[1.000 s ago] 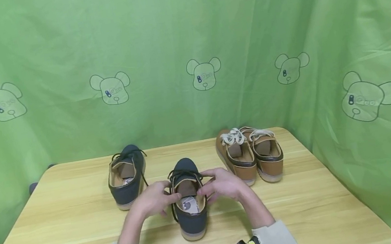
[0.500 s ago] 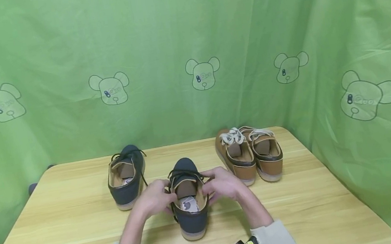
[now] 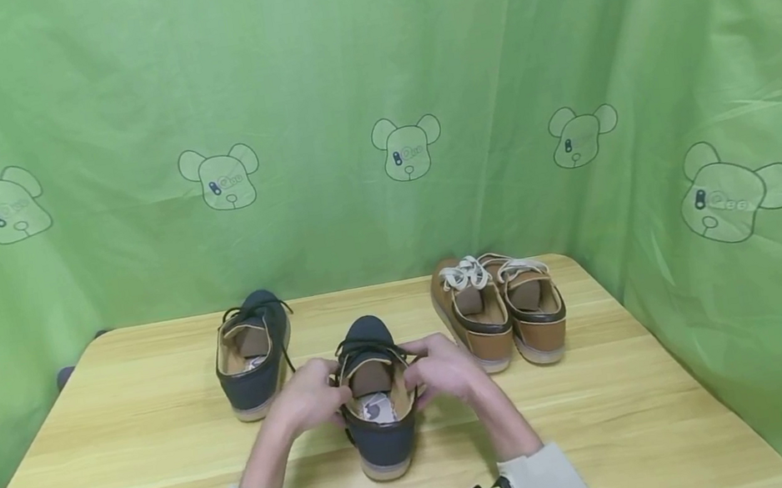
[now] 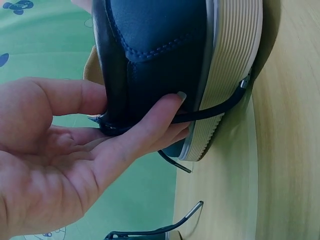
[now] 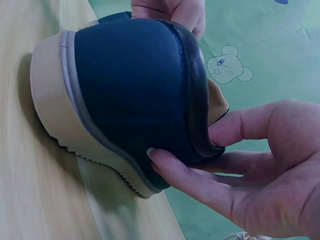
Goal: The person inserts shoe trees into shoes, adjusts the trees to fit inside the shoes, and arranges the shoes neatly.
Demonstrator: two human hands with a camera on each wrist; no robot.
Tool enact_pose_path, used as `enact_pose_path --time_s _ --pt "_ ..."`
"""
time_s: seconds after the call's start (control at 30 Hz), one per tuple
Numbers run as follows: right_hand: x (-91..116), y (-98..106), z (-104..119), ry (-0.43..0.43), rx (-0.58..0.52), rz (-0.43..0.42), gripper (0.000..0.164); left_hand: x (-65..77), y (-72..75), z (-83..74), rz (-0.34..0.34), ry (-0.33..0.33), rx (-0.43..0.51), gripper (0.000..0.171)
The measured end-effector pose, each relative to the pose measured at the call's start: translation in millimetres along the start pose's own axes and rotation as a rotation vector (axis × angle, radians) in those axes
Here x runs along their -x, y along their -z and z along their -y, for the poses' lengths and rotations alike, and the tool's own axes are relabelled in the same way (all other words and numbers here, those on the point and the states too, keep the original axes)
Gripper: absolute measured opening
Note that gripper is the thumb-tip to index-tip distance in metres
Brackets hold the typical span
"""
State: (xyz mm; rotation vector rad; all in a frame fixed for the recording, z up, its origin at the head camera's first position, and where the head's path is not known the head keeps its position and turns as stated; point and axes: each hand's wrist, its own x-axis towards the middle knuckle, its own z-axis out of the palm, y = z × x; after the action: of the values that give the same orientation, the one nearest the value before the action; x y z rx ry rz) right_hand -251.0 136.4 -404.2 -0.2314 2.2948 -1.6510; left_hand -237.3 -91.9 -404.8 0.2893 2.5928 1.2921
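Observation:
A navy lace-up shoe with a pale ribbed sole stands mid-table, its toe pointing away from me. My left hand grips its left collar, thumb inside the opening and fingers along the outer side. On the opposite side my right hand pinches the collar the same way, as the right wrist view shows on the shoe's dark upper. A dark lace hangs over the side by the left fingers in the left wrist view. Further left stands a matching navy shoe, its laces loose.
Two brown shoes with white laces, one on the left and one on the right, stand close together at the back right of the wooden table. Green curtain encloses the back and sides.
Both thumbs have moved outward from over the shoe's opening to its collar, and both hands now pinch the sides. The shoe has hardly moved; the other shoes stay put.

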Motion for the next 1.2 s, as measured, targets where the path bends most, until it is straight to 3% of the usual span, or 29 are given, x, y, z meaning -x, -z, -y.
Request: enact_pose_path --time_s 0.37,0.57,0.77,1.2 --pt "-1.6 -7.2 4.9 0.014 -0.056 -0.02 0.065 3.7 8.4 -1.6 -0.014 0.005 0.08 0.037" --pt "-3.0 -13.9 7.8 0.031 -0.075 -0.022 0.066 7.8 17.4 -1.9 -0.029 0.002 0.049 0.029" --pt "-2.8 -18.3 11.0 0.045 -0.067 -0.022 0.066 10.1 24.1 0.3 -0.021 -0.019 0.057 0.021" --pt "-8.3 -23.3 23.3 0.024 -0.011 -0.032 0.065 11.2 33.2 1.8 -0.006 -0.003 0.111 0.028"
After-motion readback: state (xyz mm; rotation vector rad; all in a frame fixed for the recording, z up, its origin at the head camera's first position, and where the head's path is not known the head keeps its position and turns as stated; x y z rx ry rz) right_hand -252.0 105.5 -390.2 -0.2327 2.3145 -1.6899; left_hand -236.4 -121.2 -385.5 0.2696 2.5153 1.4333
